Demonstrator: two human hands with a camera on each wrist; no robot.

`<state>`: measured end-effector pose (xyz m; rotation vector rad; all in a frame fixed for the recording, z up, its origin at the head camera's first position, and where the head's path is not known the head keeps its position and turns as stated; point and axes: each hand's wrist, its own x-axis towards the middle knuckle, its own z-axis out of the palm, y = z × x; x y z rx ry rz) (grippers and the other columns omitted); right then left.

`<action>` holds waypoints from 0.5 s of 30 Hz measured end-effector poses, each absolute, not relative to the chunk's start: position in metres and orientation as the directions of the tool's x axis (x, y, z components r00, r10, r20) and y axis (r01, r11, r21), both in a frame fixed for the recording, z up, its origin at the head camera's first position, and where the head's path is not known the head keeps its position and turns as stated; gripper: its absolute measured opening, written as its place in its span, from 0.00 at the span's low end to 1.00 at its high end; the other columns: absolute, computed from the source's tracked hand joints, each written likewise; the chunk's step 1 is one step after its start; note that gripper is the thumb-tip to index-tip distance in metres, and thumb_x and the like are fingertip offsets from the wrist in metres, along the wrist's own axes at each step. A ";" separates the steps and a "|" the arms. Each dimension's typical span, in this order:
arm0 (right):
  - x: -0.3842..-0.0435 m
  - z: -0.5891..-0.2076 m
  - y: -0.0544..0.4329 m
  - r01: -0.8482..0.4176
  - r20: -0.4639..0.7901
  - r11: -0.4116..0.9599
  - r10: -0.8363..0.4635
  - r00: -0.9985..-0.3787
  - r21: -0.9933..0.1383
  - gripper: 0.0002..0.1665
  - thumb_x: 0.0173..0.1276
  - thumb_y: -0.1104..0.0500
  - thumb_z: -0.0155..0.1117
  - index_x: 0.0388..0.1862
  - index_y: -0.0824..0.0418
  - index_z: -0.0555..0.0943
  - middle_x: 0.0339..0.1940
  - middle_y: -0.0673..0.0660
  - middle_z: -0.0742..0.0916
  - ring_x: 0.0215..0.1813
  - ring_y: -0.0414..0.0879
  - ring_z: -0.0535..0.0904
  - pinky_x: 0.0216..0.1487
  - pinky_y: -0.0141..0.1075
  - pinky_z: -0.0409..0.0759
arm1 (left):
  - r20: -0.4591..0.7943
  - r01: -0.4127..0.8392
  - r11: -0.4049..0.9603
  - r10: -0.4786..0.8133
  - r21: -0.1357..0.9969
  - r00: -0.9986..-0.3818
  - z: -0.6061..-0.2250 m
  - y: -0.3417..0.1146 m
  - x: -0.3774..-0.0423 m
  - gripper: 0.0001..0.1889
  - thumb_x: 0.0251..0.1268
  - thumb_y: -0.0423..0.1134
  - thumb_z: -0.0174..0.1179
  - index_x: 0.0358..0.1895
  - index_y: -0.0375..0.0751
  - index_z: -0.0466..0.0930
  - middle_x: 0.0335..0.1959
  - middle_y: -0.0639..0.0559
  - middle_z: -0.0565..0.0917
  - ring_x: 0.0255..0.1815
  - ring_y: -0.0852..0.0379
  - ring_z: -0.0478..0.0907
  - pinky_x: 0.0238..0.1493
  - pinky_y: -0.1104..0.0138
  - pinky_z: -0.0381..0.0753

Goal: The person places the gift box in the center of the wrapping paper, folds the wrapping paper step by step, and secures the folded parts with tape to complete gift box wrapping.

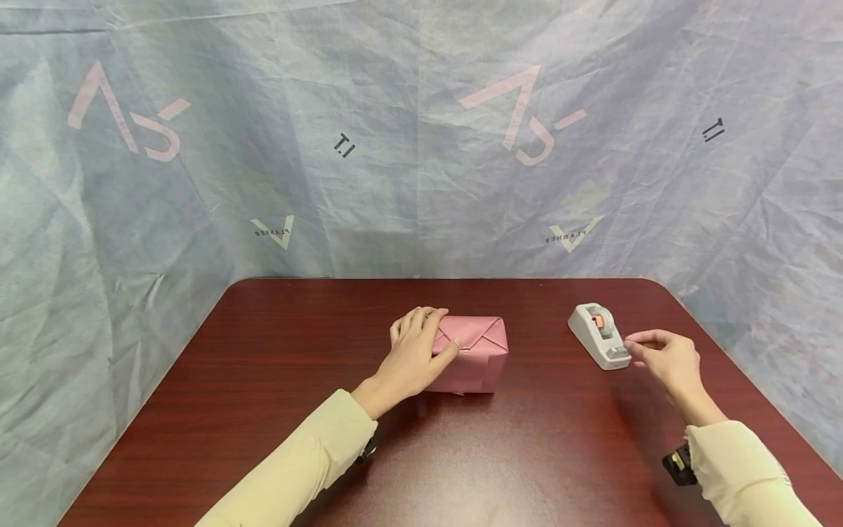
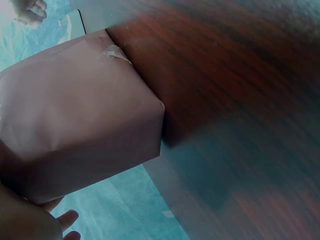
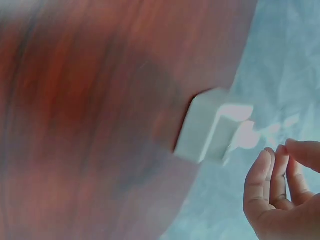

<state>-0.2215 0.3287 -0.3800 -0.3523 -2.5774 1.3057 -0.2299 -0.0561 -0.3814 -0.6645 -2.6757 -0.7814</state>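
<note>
A box wrapped in pink paper (image 1: 470,369), with folded flaps on its top, sits mid-table. My left hand (image 1: 411,351) grips its left end, fingers over the far side and thumb on the near top edge. The left wrist view shows the box (image 2: 80,100) close up, with a bit of tape or creased paper at one edge. To the right stands a white tape dispenser (image 1: 589,333) with a roll of clear tape. At its near cutting end my right hand (image 1: 672,362) has thumb and fingertips pinched together; the tape between them is too fine to see clearly.
Everything stands on a dark red wooden table (image 1: 296,351) with rounded far corners. A pale printed cloth (image 1: 421,146) hangs behind and along the sides. A small black device (image 1: 680,466) is strapped at the right wrist.
</note>
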 end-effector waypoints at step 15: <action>-0.219 -0.354 0.237 -0.266 0.409 0.688 0.049 -0.911 -0.675 0.06 0.55 0.64 0.67 0.32 0.66 0.82 0.27 0.60 0.86 0.25 0.22 0.73 0.27 0.19 0.71 | 0.372 0.494 0.760 0.351 0.424 -0.859 -0.381 -0.056 -0.230 0.30 0.61 0.55 0.45 0.64 0.46 0.61 0.59 0.48 0.65 0.64 0.49 0.58 0.61 0.50 0.50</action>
